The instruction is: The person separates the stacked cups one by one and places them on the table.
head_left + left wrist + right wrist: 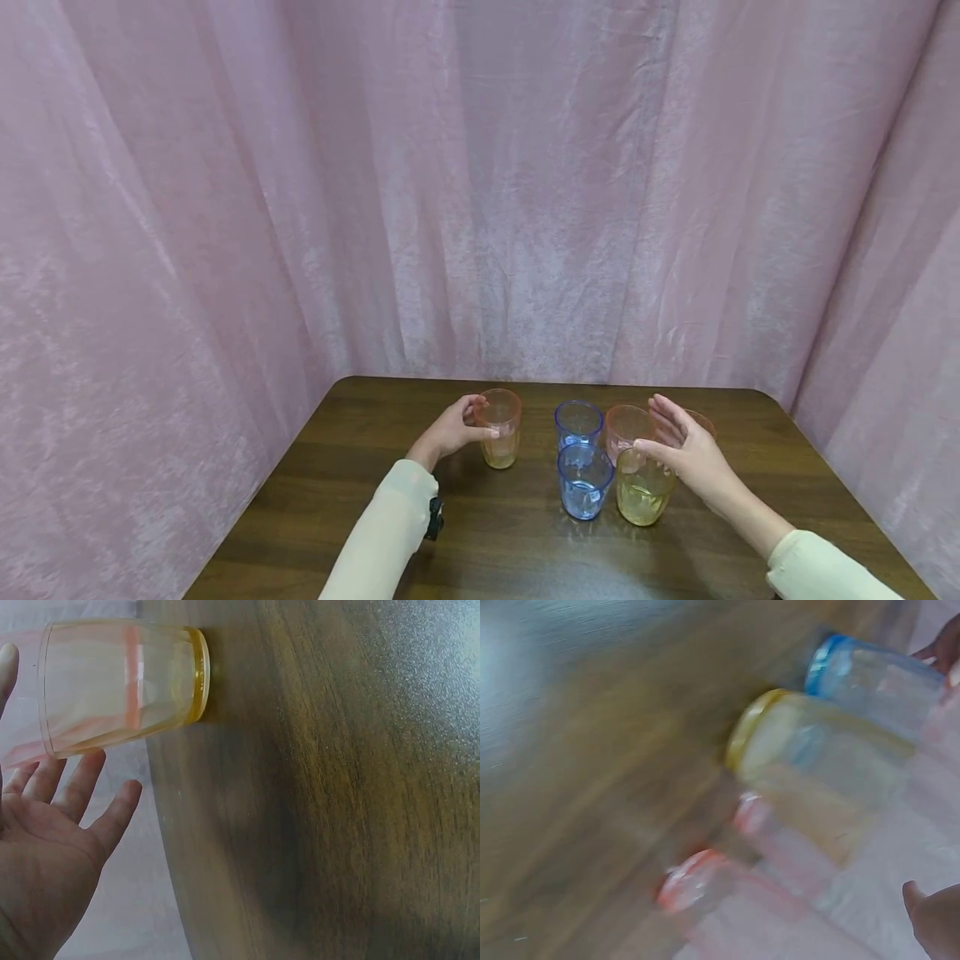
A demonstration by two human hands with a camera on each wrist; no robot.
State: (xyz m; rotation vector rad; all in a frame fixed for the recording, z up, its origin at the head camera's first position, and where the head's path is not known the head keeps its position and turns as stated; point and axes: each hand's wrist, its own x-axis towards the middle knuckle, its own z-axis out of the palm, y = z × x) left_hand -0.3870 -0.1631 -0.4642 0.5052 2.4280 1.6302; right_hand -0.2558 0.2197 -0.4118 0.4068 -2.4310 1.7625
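Note:
My left hand (450, 429) holds a clear pink cup (504, 410) around its upper side, thumb in front and fingers behind. That cup sits inside a clear yellow cup (161, 682), whose base is at the tabletop. Over on the right, my right hand (697, 462) is spread beside a second yellow cup (643, 504), its thumb overlapping the rim in the head view. Behind that cup stand a pink cup (626, 417) and another pink cup (707, 421), partly hidden by the hand. The right wrist view is blurred.
Left of the second yellow cup stands a blue cup (583, 493), with another blue cup (578, 414) just behind it. All stand on a brown wooden table (487, 558). Pink curtains (480, 208) hang close behind the table and along its sides.

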